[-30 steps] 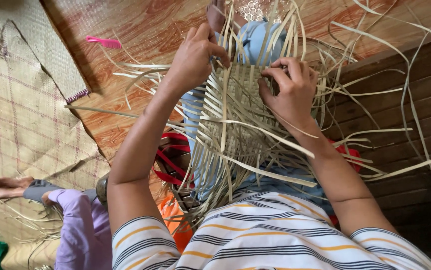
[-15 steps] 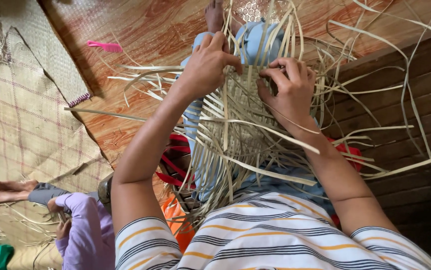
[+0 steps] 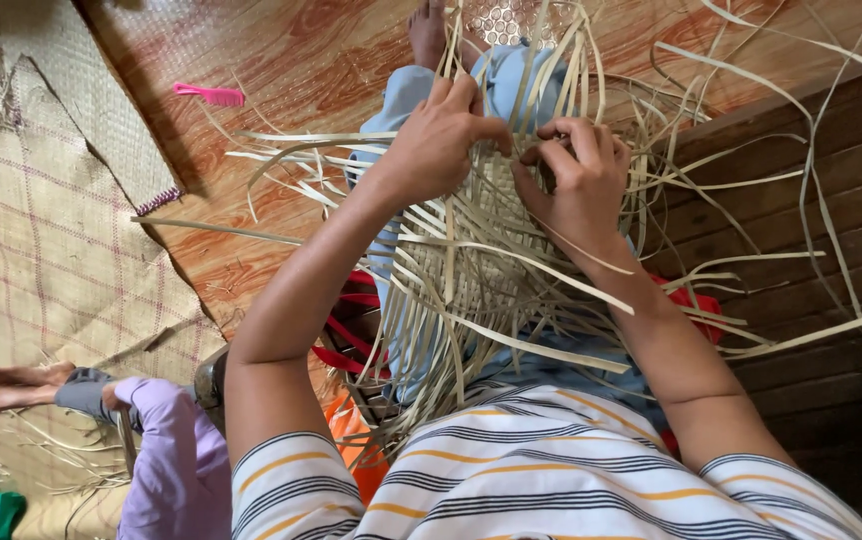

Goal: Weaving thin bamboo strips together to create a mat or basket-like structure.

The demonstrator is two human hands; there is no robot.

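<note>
Woven strip mat lies under both hands.

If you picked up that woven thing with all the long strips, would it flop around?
Probably floppy: the loose strips arch and droop around the woven panel. It looks thin, so likely light. The woven middle under the left hand and right hand seems flatter, perhaps stiffer.
</note>
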